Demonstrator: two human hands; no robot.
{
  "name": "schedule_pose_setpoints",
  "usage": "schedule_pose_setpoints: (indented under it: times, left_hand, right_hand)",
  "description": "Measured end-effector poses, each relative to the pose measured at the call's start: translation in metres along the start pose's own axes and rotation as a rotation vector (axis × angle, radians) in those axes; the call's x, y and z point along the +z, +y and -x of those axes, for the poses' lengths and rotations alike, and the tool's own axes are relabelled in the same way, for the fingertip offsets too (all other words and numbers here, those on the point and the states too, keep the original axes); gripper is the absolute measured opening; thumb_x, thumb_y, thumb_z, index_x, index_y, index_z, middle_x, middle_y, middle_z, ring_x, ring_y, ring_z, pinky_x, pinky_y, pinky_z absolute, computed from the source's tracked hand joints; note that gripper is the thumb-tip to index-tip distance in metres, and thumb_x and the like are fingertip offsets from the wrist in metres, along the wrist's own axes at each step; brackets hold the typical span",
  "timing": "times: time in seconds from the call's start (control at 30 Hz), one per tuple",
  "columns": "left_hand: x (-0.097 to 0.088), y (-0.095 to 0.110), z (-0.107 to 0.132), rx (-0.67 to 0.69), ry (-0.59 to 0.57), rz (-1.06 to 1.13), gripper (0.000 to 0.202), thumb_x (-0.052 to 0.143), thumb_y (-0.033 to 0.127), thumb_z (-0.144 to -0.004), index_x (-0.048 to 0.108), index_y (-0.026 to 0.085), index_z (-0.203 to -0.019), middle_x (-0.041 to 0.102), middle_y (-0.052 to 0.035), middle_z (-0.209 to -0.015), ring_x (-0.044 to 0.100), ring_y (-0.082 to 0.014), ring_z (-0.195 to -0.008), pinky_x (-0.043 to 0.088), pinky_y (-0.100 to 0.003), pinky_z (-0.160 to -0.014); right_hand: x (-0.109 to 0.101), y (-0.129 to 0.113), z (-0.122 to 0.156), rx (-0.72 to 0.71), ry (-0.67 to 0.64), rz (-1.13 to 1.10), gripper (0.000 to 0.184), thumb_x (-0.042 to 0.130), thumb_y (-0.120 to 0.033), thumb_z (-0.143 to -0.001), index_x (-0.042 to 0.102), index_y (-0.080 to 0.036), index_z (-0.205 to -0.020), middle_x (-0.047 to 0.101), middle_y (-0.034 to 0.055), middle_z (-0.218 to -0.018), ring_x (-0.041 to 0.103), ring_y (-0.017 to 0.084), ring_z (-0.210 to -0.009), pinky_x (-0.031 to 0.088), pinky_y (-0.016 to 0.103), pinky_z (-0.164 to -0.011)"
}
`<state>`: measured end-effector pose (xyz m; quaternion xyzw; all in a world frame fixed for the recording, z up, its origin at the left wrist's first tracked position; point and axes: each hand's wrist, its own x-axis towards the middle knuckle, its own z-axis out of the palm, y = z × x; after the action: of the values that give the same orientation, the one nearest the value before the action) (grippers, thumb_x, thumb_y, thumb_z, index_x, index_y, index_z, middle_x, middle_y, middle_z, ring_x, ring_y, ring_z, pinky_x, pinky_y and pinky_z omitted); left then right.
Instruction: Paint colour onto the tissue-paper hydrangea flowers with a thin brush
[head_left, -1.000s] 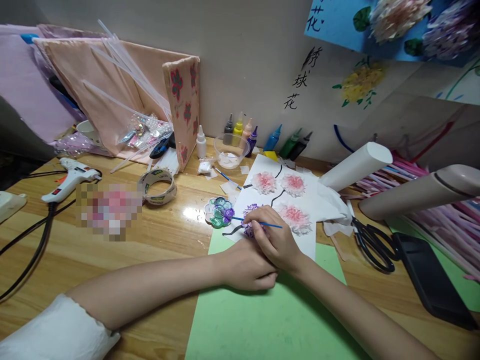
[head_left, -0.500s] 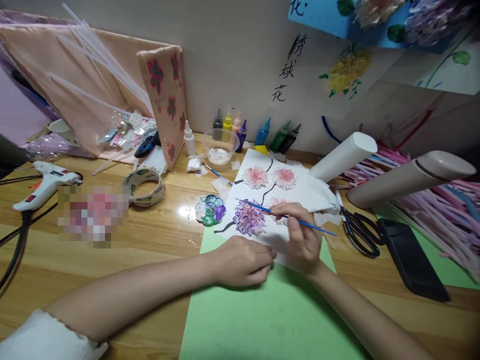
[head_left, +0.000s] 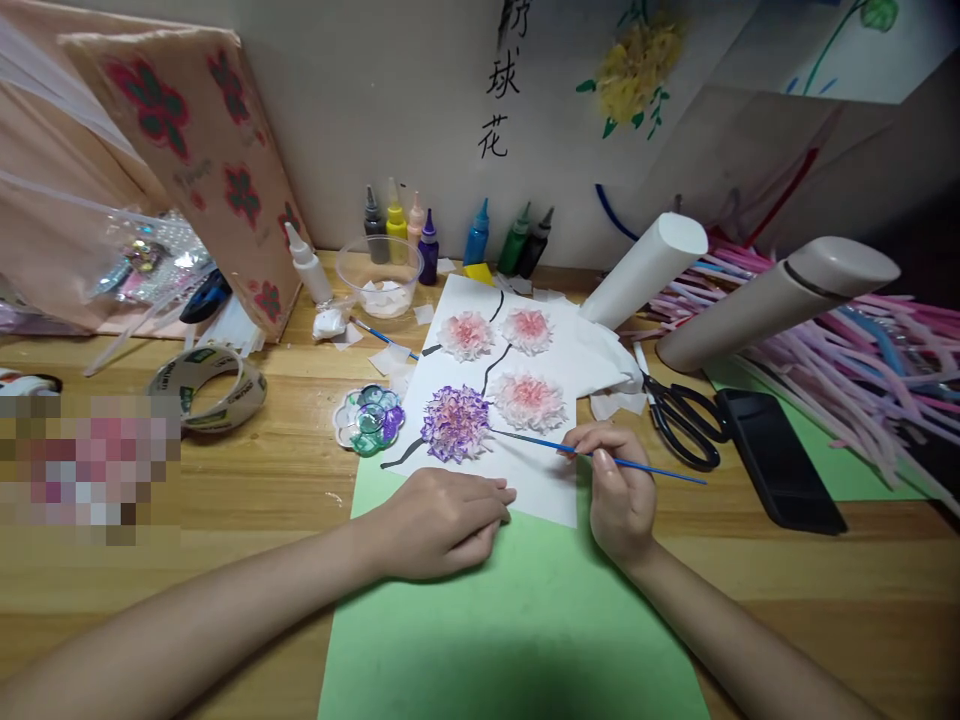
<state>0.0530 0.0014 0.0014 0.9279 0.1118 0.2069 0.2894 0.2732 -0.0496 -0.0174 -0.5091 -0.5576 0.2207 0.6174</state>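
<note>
Purple paint is being laid onto a ruffled flower (head_left: 455,422) at the lower left of a white sheet (head_left: 544,490). This is judged to be the colouring step, since the three pink flowers (head_left: 529,400) above and to the right of it carry no purple.

A thin blue brush (head_left: 536,441) is being pinched between the thumb and fingertips of the right hand (head_left: 619,495), well back from the bristles. The shaft is being held nearly flat over the sheet, and the tip is being pointed at the flower's right edge. Whether the tip is touching the petals or lying just beside them cannot be told.

The sheet is being steadied by the left hand (head_left: 442,520), which is being rested at its lower edge where it overlaps a green paper (head_left: 510,620). Its fingers are being kept close together and loosely curled, and nothing is being gripped by them.

A small flower-shaped palette (head_left: 370,418) is lying just left of the purple flower, on the wooden table (head_left: 247,480). Black scissors (head_left: 679,420) are lying to the right of the sheet.

By this reading, a light, short stroke is being called for next, with the sheet pinned down so the raised petals are not being dragged or torn. More paint, if needed, is being offered by the palette on the far side of the flower.
</note>
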Motion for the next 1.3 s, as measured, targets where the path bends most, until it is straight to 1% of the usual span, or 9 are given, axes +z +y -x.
schedule_pose_setpoints:
  times: [0.17,0.27,0.43,0.6,0.77,0.97,1.2,1.3]
  left_hand:
    - [-0.0014,-0.0003,-0.0016,0.006,-0.005,0.044,0.024,0.043,0.012,-0.091,0.065,0.014,-0.101,0.072,-0.0091,-0.111,0.067,-0.0153,-0.109,0.052,-0.025,-0.099]
    - [-0.0022,-0.0003,-0.0021,0.007,-0.008,0.041,0.025,0.043,0.012,-0.091,0.065,0.014,-0.103,0.072,-0.0091,-0.112,0.067,-0.0155,-0.109,0.053,-0.026,-0.098]
    - [-0.0026,-0.0006,-0.0027,0.016,-0.014,0.023,0.025,0.043,0.012,-0.090,0.065,0.014,-0.103,0.072,-0.0095,-0.112,0.067,-0.0165,-0.109,0.054,-0.027,-0.096]
    - [-0.0028,-0.0005,-0.0034,0.029,-0.002,0.018,0.024,0.044,0.011,-0.090,0.065,0.013,-0.102,0.072,-0.0094,-0.111,0.067,-0.0158,-0.108,0.054,-0.026,-0.096]
    - [-0.0036,0.0001,-0.0035,0.024,-0.001,0.017,0.024,0.044,0.011,-0.090,0.064,0.014,-0.103,0.072,-0.0093,-0.111,0.067,-0.0155,-0.109,0.054,-0.026,-0.096]
    - [-0.0030,0.0003,-0.0036,0.019,-0.004,0.015,0.024,0.044,0.011,-0.090,0.065,0.014,-0.102,0.072,-0.0095,-0.111,0.067,-0.0157,-0.108,0.054,-0.026,-0.096]
    - [-0.0025,-0.0007,-0.0026,0.017,-0.003,0.012,0.024,0.044,0.011,-0.090,0.065,0.014,-0.102,0.072,-0.0093,-0.111,0.067,-0.0156,-0.108,0.054,-0.026,-0.096]
    - [-0.0024,-0.0001,-0.0028,0.014,-0.004,0.011,0.025,0.043,0.011,-0.090,0.065,0.014,-0.102,0.072,-0.0091,-0.112,0.067,-0.0156,-0.109,0.054,-0.026,-0.095]
  right_hand:
    - [0.0002,-0.0019,-0.0027,0.020,-0.054,0.021,0.018,0.041,-0.025,-0.097,0.057,-0.022,-0.091,0.058,0.0034,-0.085,0.057,0.018,-0.082,0.047,0.033,-0.075]
    - [0.0000,-0.0023,-0.0024,0.036,-0.097,0.014,0.017,0.041,-0.025,-0.097,0.057,-0.022,-0.093,0.058,0.0030,-0.087,0.057,0.017,-0.083,0.046,0.031,-0.074]
    - [0.0005,-0.0031,-0.0011,0.038,-0.081,-0.013,0.017,0.040,-0.025,-0.098,0.056,-0.022,-0.093,0.057,0.0025,-0.087,0.055,0.017,-0.083,0.044,0.031,-0.076]
    - [0.0010,-0.0038,-0.0007,0.033,-0.118,-0.024,0.017,0.040,-0.023,-0.099,0.057,-0.023,-0.094,0.057,0.0024,-0.088,0.055,0.017,-0.083,0.043,0.030,-0.076]
    - [0.0008,-0.0034,-0.0004,0.013,-0.085,-0.020,0.018,0.040,-0.023,-0.099,0.057,-0.023,-0.092,0.057,0.0022,-0.087,0.055,0.017,-0.084,0.043,0.031,-0.076]
    - [0.0014,-0.0028,-0.0013,0.008,-0.146,0.023,0.018,0.039,-0.023,-0.099,0.057,-0.023,-0.096,0.057,0.0024,-0.089,0.054,0.016,-0.085,0.043,0.031,-0.077]
    - [0.0021,-0.0038,-0.0016,-0.020,-0.108,0.021,0.018,0.039,-0.023,-0.099,0.057,-0.023,-0.095,0.056,0.0027,-0.087,0.055,0.017,-0.085,0.044,0.032,-0.077]
    - [0.0024,-0.0041,-0.0020,-0.017,-0.117,0.018,0.018,0.039,-0.023,-0.099,0.057,-0.023,-0.094,0.056,0.0027,-0.086,0.055,0.017,-0.084,0.044,0.032,-0.076]
